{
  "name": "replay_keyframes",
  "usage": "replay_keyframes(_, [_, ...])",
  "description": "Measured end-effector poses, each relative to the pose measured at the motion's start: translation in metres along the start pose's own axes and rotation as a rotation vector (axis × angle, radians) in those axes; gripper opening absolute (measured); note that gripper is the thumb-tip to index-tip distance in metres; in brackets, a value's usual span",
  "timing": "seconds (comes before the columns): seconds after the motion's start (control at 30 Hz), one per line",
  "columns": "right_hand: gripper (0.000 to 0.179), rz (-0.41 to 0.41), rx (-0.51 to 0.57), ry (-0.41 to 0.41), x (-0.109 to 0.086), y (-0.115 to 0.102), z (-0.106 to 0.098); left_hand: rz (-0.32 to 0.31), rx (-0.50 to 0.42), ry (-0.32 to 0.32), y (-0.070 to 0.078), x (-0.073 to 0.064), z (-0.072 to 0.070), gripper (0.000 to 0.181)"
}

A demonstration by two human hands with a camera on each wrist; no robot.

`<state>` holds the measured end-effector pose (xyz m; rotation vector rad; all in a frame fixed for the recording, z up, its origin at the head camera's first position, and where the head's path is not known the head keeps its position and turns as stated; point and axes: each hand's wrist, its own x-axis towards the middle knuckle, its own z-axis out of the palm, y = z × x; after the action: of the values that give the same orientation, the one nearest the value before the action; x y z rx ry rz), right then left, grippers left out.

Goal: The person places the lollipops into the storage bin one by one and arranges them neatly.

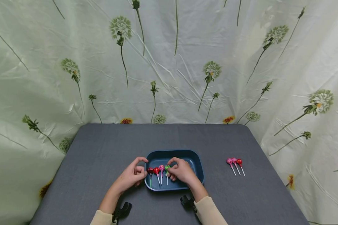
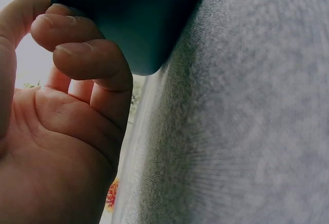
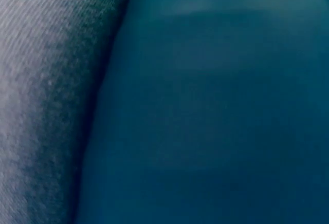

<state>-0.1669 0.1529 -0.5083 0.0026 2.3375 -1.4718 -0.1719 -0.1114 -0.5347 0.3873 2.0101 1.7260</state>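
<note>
A blue rectangular tray (image 1: 195,162) holds a row of lollipops in its left half. From the left they are a dark red lollipop (image 1: 150,170), a red lollipop (image 1: 156,171), a pink lollipop (image 1: 161,168) and a green lollipop (image 1: 167,167), sticks toward the person. My right hand (image 1: 181,171) reaches over the tray and pinches the green one by its wrapped head. With bent fingers, my left hand (image 1: 130,175) holds the tray's left edge; in the left wrist view its fingertips (image 2: 77,54) lie against the dark tray wall (image 2: 139,34).
Right of the tray, a pink lollipop (image 1: 229,161), another pink lollipop (image 1: 234,160) and a red lollipop (image 1: 239,161) lie side by side on the grey table (image 1: 124,140). A flower-printed curtain (image 1: 169,72) hangs behind. The tray's blue surface (image 3: 205,106) fills most of the right wrist view.
</note>
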Motion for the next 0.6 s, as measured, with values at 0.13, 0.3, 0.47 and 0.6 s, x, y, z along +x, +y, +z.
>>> replay_keyframes(0.13, [0.016, 0.003, -0.005, -0.018, 0.001, 0.0012, 0.0002, -0.007, 0.001, 0.005, 0.0002, 0.0011, 0.0002, 0.05])
replay_keyframes(0.3, [0.016, 0.009, 0.008, -0.016, 0.0013, 0.0009, 0.0006, -0.009, -0.001, 0.008, -0.0003, 0.0014, 0.0001, 0.05])
replay_keyframes(0.47, [0.018, 0.017, -0.002, -0.009, 0.0011, 0.0014, 0.0005, -0.001, -0.009, 0.0, -0.001, 0.0012, 0.0001, 0.05])
replay_keyframes(0.6, [0.021, 0.008, -0.006, -0.006, 0.0009, 0.0017, 0.0004, 0.004, -0.013, -0.003, -0.001, 0.0014, -0.0001, 0.05])
